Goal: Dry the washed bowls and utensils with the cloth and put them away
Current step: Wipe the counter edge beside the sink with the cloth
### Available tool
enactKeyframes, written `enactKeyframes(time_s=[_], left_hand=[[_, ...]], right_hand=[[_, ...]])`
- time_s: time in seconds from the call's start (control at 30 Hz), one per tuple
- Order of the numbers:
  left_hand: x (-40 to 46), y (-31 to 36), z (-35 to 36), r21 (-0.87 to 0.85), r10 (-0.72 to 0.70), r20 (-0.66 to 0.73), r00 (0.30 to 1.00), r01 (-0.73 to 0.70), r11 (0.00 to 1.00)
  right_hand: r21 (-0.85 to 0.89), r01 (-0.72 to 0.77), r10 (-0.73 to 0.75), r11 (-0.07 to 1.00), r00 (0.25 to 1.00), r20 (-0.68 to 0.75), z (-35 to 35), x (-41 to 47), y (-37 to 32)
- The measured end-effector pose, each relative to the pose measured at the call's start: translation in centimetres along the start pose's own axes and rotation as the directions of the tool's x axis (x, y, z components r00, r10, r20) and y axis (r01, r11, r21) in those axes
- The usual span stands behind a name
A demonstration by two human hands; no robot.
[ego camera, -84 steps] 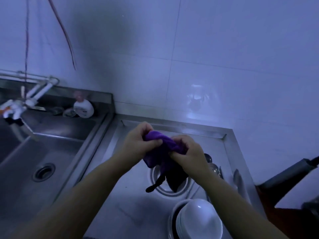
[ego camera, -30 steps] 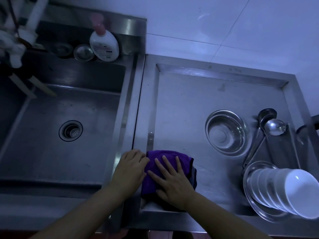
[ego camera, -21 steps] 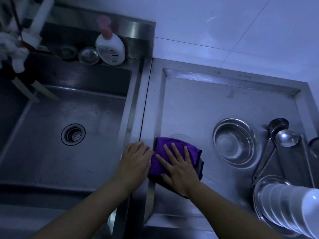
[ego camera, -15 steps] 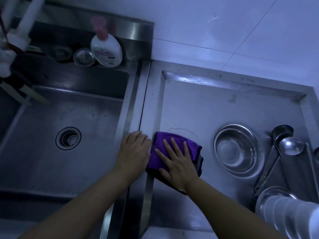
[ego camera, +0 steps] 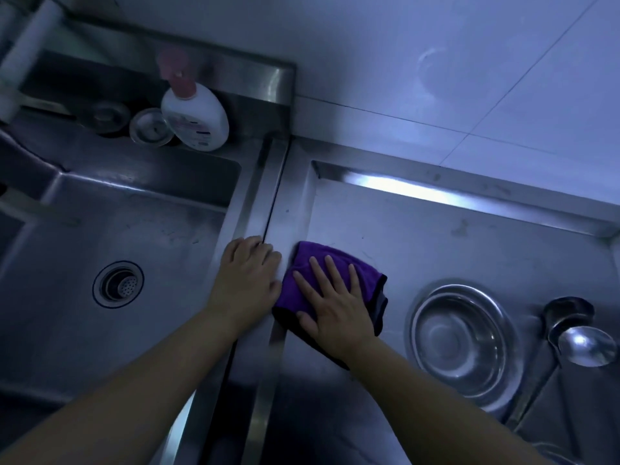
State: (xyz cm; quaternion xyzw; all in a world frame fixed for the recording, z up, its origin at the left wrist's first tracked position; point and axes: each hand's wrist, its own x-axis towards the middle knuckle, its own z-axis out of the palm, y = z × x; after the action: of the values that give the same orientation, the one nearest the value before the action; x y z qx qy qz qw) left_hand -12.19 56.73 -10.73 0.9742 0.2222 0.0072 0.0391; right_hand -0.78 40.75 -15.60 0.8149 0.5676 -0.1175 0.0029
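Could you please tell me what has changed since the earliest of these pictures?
Both hands held the cloth bunched up in the air; now it lies on the steel tray, pressed flat under the right hand, while the left hand rests on the rim beside it. The steel bowl remains untouched.

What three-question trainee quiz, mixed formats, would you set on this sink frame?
1. True or false: the right hand lies flat on the purple cloth.
2. The left hand rests on: A the steel bowl, B the rim between the basins, C the soap bottle.
3. Fill in: the ladles lie to the ____ of the steel bowl.

Key: 1 true; 2 B; 3 right.
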Motion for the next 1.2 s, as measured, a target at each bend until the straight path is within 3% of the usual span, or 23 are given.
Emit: enactKeyframes(time_s=[0.37,0.83,1.2], left_hand=[[0.5,0.2,0.0,-0.004,-0.039,0.066,0.997,0.039,0.999],[0.8,0.0,0.4,-0.006,-0.040,0.027,0.999,0.040,0.999],[0.9,0.4,-0.2,-0.005,-0.059,0.079,0.995,0.060,0.998]], right_hand=[[-0.007,-0.047,0.046,0.999,0.998,-0.037,-1.3,7.1,3.8],[0.012,-0.103,0.103,0.995,0.991,-0.087,-3.0,13.6,6.7],[0.069,-0.280,0.286,0.957,0.952,-0.106,-3.6,14.1,6.8]])
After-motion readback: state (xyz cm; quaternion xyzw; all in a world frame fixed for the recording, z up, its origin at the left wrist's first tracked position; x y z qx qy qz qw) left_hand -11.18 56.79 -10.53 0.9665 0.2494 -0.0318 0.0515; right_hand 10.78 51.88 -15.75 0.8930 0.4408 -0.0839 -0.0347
